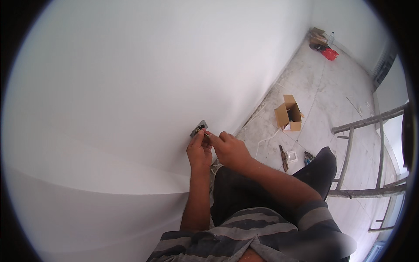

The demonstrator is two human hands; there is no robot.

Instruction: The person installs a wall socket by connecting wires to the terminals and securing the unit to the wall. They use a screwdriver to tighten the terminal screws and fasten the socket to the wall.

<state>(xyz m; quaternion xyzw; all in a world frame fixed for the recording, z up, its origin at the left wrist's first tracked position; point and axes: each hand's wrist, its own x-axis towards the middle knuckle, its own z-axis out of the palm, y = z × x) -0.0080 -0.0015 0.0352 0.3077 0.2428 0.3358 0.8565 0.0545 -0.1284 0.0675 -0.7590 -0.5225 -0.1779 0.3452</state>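
Note:
Low on the white wall is a small grey electrical box (pixel 199 128) with a dark inside. My left hand (pixel 199 152) is at its lower edge, thumb and fingers pinched together. Close against it on the right is my right hand (pixel 230 150), its fingers curled and closed. A thin pale piece shows between the two sets of fingertips, too small to name. My fingers hide most of what they grip and part of the box.
An open cardboard box (pixel 288 114) stands on the dusty tiled floor. Near my knee lie a white square frame (pixel 292 156), a long brown tool (pixel 284 158) and pliers (pixel 309 157). A ladder (pixel 380 150) is at the right. A red bag (pixel 330 54) lies in the far corner.

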